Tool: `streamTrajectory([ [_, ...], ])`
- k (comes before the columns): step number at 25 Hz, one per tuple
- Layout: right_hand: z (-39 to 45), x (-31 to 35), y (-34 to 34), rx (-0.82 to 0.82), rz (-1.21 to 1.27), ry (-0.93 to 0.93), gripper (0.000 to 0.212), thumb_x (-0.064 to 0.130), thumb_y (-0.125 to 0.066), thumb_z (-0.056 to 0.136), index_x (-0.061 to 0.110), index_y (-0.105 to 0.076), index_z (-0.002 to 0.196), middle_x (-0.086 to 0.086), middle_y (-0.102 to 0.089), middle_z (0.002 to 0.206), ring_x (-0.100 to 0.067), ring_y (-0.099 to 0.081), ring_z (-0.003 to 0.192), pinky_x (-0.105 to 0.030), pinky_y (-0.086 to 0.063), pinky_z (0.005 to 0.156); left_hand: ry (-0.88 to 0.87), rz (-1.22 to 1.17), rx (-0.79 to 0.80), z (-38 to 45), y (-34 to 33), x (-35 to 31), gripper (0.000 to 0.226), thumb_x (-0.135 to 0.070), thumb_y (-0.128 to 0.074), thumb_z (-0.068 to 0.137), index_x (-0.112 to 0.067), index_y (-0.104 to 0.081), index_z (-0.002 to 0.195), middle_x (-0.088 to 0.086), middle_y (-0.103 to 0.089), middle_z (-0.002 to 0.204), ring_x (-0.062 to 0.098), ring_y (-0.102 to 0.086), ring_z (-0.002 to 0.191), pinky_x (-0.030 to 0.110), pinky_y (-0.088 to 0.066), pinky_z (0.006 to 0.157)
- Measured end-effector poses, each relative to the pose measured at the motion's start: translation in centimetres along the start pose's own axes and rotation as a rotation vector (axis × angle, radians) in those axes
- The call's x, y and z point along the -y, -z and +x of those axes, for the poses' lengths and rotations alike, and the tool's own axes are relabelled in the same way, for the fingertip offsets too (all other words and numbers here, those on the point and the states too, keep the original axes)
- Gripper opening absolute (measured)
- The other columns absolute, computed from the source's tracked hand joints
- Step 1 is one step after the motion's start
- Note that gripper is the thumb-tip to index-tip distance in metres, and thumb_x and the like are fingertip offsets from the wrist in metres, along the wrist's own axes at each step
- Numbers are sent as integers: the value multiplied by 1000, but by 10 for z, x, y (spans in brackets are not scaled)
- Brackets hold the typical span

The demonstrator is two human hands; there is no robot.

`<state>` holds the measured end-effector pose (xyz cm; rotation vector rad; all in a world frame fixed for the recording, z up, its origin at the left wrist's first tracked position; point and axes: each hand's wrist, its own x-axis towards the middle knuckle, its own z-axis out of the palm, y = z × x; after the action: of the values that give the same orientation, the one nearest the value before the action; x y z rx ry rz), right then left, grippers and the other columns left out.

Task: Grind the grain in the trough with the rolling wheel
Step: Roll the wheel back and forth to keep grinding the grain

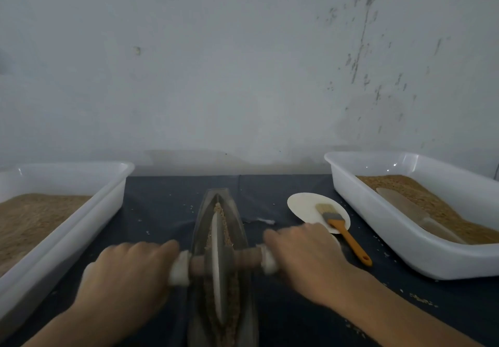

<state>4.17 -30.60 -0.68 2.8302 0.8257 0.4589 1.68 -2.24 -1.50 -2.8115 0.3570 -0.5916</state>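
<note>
Scuffed grey wall, dark desk (162, 206). Trough (235, 228) sits at 6 o'clock, grain (225, 234) inside. My left hand (127, 273) and right hand (305, 255) each grip an axle end of the rolling wheel (217, 263). Looks heavy and stiff, so I'd keep holding the wrapped ends.

Left hand (129, 271) and right hand (305, 255) knuckles-up, fingers curled, forearms converging.
</note>
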Motion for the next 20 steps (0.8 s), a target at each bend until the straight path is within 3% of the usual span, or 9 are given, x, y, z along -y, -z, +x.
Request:
streamTrajectory([
  [4, 74, -15, -18, 3, -28, -161, 23, 30, -62, 83, 21, -49, 99, -6, -66, 95, -33, -61, 84, -36, -32, 62, 135, 87, -51, 69, -11, -1, 26, -51, -56, 82, -35, -35, 82, -12, -54, 75, 9, -48, 62, 27, -32, 54],
  [7, 85, -22, -25, -10, 3, -198, 25, 36, -61, 84, 21, -50, 101, -6, -66, 98, -32, -60, 86, -36, -36, 64, 108, 82, -50, 90, -9, 1, 19, -46, -53, 84, -31, -43, 91, -9, -63, 90, 15, -62, 82, 30, -34, 61],
  [9, 54, -18, -26, 18, 68, -117, 25, 38, -61, 83, 24, -47, 99, -3, -65, 96, -29, -60, 86, -37, -42, 68, 29, 74, -69, 59, -5, -1, 30, -47, -65, 74, -32, -47, 91, -7, -63, 84, 15, -64, 76, 29, -34, 58],
  [11, 10, -11, -19, 65, 136, -34, 23, 39, -59, 81, 31, -42, 92, 2, -63, 90, -24, -60, 81, -40, -47, 70, -116, -57, -117, 14, 4, -8, 50, -46, -82, 43, -33, -51, 80, -8, -57, 64, 11, -59, 55, 27, -37, 50],
  [12, -10, -7, -11, 88, 137, -11, 25, 39, -60, 79, 33, -37, 88, 5, -61, 87, -21, -59, 76, -39, -46, 66, -166, -105, -94, -3, 13, -8, 53, -49, -82, 38, -35, -50, 79, -12, -54, 62, 7, -56, 53, 25, -38, 51],
  [15, -32, -4, 2, 18, 42, 53, 39, 36, -69, 69, 34, -33, 81, 8, -56, 73, -14, -53, 60, -31, -36, 50, -106, -90, 130, -25, 16, -2, 36, -60, -59, 70, -44, -37, 93, -19, -48, 81, 0, -53, 78, 25, -36, 68],
  [18, -7, -3, -3, 41, 55, -23, 30, 34, -66, 77, 32, -41, 93, 4, -62, 87, -19, -59, 75, -37, -45, 63, -7, -49, 48, 0, 8, -4, 29, -55, -54, 79, -43, -30, 89, -18, -44, 79, 2, -48, 74, 24, -31, 64],
  [20, 31, -11, -15, -21, 3, -77, 27, 32, -65, 80, 26, -46, 98, 0, -64, 91, -25, -62, 81, -36, -43, 64, 59, -2, 26, 32, -6, -1, 29, -51, -56, 83, -39, -30, 86, -16, -46, 79, 3, -45, 69, 24, -33, 61],
])
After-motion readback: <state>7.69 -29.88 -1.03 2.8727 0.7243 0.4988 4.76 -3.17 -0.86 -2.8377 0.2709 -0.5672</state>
